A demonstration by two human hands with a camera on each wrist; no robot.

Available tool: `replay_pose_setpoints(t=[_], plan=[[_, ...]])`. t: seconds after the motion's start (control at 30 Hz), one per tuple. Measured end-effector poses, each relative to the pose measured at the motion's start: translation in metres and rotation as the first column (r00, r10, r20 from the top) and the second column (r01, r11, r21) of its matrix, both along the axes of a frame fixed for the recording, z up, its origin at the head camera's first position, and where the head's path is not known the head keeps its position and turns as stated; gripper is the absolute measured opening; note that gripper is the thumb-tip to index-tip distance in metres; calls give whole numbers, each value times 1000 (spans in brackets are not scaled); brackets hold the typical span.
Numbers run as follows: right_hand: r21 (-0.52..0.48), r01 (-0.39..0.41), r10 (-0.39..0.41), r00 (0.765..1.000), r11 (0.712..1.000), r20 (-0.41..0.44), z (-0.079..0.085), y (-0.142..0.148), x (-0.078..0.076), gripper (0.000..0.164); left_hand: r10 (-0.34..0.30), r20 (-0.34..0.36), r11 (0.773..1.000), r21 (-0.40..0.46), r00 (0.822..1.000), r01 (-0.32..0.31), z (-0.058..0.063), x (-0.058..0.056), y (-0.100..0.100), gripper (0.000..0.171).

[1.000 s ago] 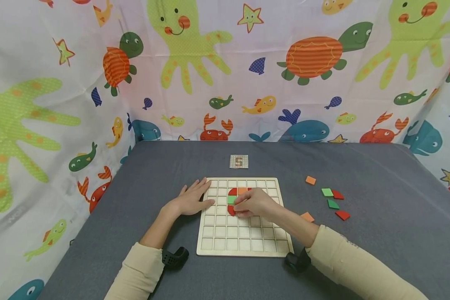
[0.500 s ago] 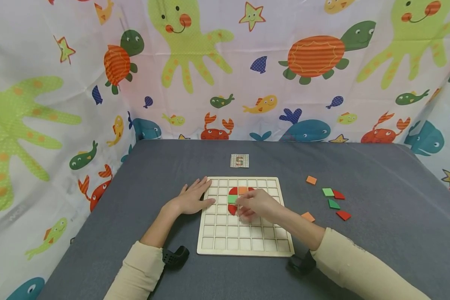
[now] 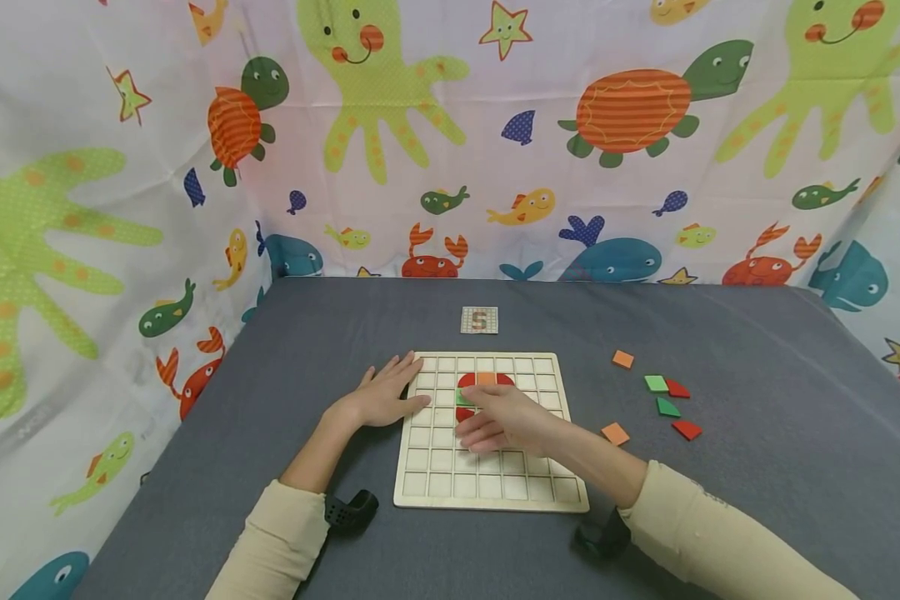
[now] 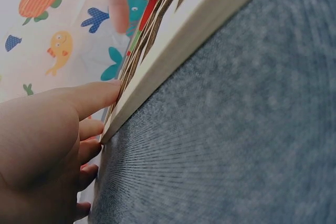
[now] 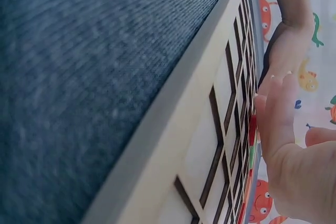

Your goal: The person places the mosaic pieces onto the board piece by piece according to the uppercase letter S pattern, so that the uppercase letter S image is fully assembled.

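My left hand [image 3: 384, 400] lies with fingers spread at the left edge of a wooden grid board [image 3: 427, 492], thumb and fingertips on its rim. My right hand [image 3: 510, 421] hovers over the middle of the board, fingers extended, with nothing visible in them. Beyond its fingertips, a red rounded piece [image 3: 467, 381], an orange square [image 3: 486, 378] and another red rounded piece [image 3: 504, 379] form a row in the grid. Below the first are a green square [image 3: 462, 397] and a red piece [image 3: 462, 413], both partly covered by the right hand. Cells under that palm are hidden.
A small card [image 3: 479, 320] with an S pattern lies behind the board. To the right are loose pieces: orange squares [image 3: 623, 359], a light green piece [image 3: 656, 383], a darker green one [image 3: 667, 407] and red ones [image 3: 687, 429]. A printed curtain [image 3: 390, 217] surrounds the table.
The right hand's fingers, earlier drawn together at the cells beside the lower red piece, have lifted and straightened. The upper right red piece shows more fully now. The left hand stays put.
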State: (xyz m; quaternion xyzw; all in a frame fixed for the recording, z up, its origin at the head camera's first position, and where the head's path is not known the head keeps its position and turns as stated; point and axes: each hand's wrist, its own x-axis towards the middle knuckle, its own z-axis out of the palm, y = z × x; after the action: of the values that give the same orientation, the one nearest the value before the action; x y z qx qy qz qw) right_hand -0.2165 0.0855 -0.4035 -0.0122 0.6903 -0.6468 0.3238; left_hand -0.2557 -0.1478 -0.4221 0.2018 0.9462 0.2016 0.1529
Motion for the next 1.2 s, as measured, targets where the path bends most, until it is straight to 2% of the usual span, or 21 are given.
replay_pose_setpoints(t=[0.2, 0.47, 0.77, 1.2], plan=[[15, -11, 12, 1000, 1000, -29, 2, 3, 0, 56, 7, 10, 1000, 3, 1000, -7, 1, 0, 0, 74], [18, 0, 0, 1000, 1000, -19, 2, 8, -1, 53, 1, 10, 1000, 8, 1000, -1, 1, -1, 0, 74], [32, 62, -60, 997, 998, -55, 0, 16, -9, 44, 10, 6, 1000, 11, 1000, -10, 0, 1, -1, 73], [17, 46, -45, 996, 999, -75, 0, 17, -10, 42, 9, -2, 1000, 6, 1000, -9, 0, 1, 0, 73]])
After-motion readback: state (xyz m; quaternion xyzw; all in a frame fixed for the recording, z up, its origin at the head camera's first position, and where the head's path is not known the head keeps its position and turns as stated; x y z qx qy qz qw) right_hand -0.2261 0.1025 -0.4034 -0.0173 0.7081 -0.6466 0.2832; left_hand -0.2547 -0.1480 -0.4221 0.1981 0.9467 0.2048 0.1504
